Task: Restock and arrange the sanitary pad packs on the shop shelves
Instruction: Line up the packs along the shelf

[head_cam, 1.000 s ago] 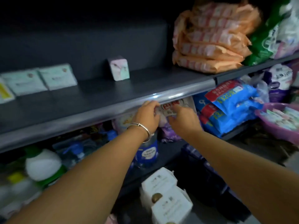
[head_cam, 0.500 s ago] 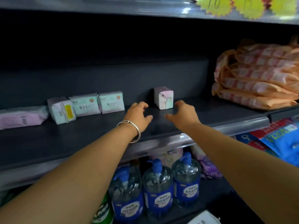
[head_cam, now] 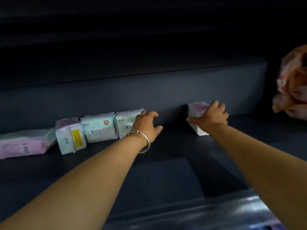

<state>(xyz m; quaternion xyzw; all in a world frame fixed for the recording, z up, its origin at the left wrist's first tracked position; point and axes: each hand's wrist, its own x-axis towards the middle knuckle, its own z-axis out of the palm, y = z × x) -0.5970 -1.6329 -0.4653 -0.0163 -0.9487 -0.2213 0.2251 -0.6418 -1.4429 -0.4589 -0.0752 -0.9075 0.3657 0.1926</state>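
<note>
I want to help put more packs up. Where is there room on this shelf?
Bare shelf lies between the left hand on the mint pack and the right hand on the lone pink pack, and across the whole front. It is crowded at the left, where the yellow-stickered pack stands.

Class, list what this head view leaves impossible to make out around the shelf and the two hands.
- Lone pack: front covered by right hand; print unreadable.
- Whether the left hand touches the pack behind it: its fingertips hide the contact.
- Orange packs: cut off by the right edge, blurred.
- Pink pack: cut off by the left edge.
- Upper shelf space: too dark.
</note>
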